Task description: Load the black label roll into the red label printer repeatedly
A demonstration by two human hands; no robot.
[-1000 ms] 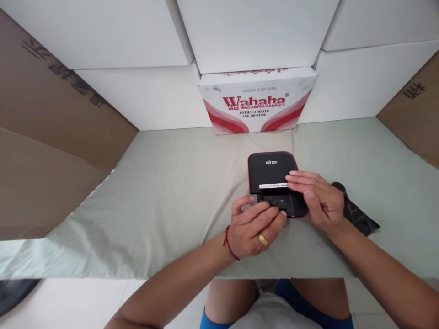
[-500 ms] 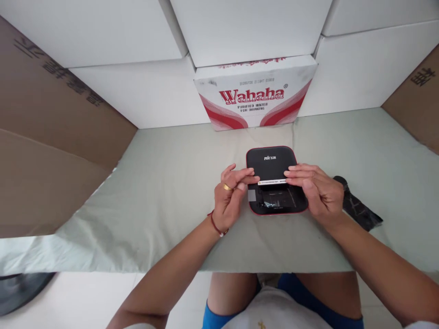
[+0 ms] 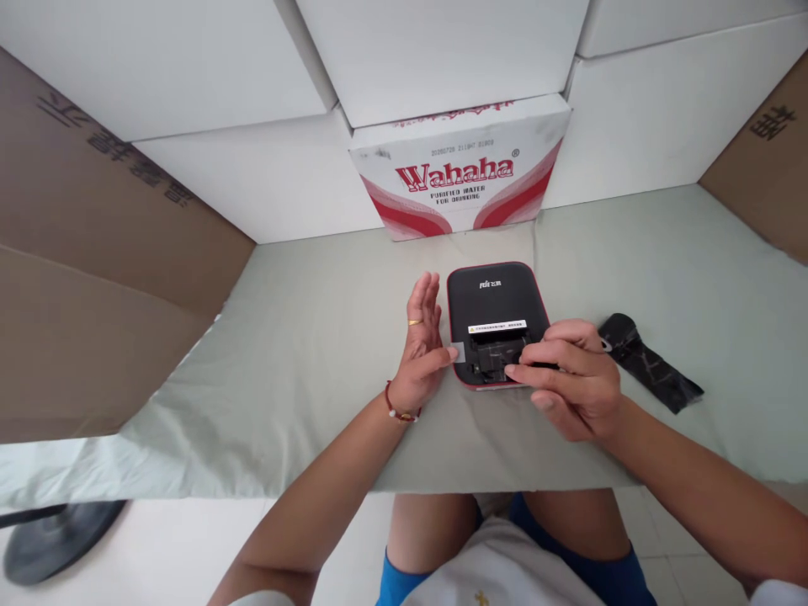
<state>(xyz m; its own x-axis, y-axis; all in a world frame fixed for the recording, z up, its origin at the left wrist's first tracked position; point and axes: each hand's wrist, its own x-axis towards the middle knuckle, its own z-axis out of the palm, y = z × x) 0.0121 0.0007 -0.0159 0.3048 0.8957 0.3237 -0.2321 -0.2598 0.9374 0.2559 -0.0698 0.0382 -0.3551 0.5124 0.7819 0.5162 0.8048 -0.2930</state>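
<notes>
A small black device with a red rim lies flat on the pale green cloth, its near part uncovered and showing a recess. My left hand stands on edge against the device's left side, fingers straight and together, thumb near a small clear tab. My right hand rests on the device's near right corner with curled fingers pressing into the recess. What lies under those fingers is hidden.
A black cover piece lies on the cloth to the right of my right hand. A Wahaha water carton and white boxes stand behind. Brown cardboard walls close in left and right. A dark round base sits on the floor.
My left hand has left the device's near end, moved to its left side and flattened out. My right hand has slid from the device's right edge to the near right corner.
</notes>
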